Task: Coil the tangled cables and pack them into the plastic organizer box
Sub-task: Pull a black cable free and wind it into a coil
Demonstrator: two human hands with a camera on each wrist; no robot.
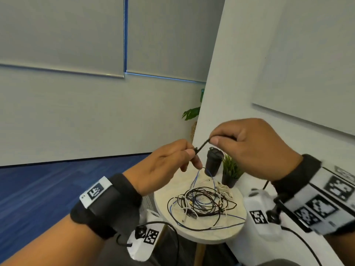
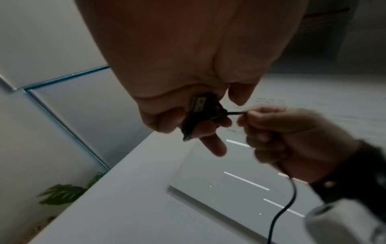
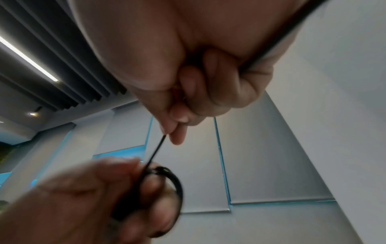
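Both hands are raised above the small round table [image 1: 226, 234]. My left hand [image 1: 165, 166] pinches a small coil of black cable [image 3: 167, 184], with its USB plug [image 2: 198, 103] showing under the fingers. My right hand [image 1: 247, 148] pinches the same black cable [image 1: 202, 145] a short way along, so a taut stretch [image 3: 155, 151] runs between the two hands. The rest of that cable passes through the right fist and hangs down. A tangle of black, white and blue cables [image 1: 203, 203] lies on the table below. No organizer box is in view.
A black cylindrical cup [image 1: 213, 162] and a small potted plant [image 1: 230, 173] stand at the back of the table. A white wall with a panel [image 1: 307, 64] rises on the right. Blue carpet [image 1: 48, 189] lies to the left.
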